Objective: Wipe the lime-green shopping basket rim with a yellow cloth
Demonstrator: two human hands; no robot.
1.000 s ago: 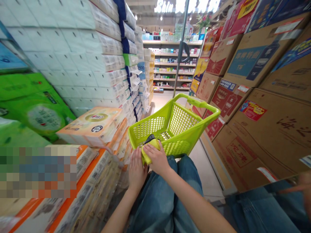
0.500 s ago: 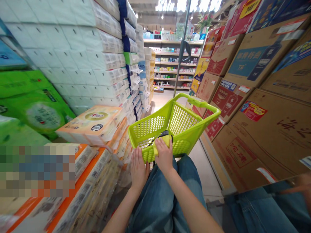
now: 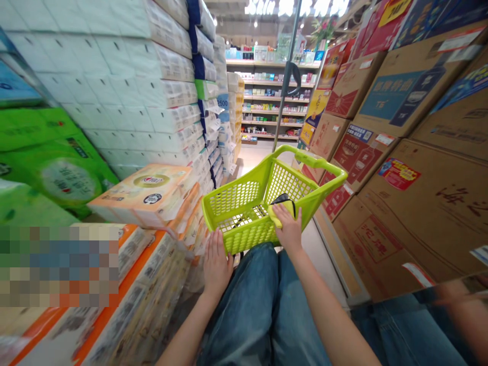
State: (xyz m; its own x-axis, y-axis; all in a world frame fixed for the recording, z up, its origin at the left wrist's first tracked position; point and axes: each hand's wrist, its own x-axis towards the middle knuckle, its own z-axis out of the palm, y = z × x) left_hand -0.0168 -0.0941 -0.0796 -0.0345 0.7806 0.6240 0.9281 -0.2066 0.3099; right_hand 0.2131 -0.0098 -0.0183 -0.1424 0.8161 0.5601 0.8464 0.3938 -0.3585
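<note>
A lime-green plastic shopping basket with lattice walls and a raised handle stands in front of my knees, tilted across the view. My left hand grips its near left corner, fingers over the outside of the rim. On the near long rim, further right, my right hand presses a yellow cloth with black edging. The cloth is folded over the rim, and its dark side shows inside the basket. My right fingers lie over the cloth, partly covering it.
White tissue packs are stacked high on the left, with an orange-and-white pack lower down. Cardboard cartons form a wall on the right. Behind the basket, a glass door's handle stands before product shelves.
My right hand has slid the cloth to the right along the near rim of the basket. My left hand stays at the corner.
</note>
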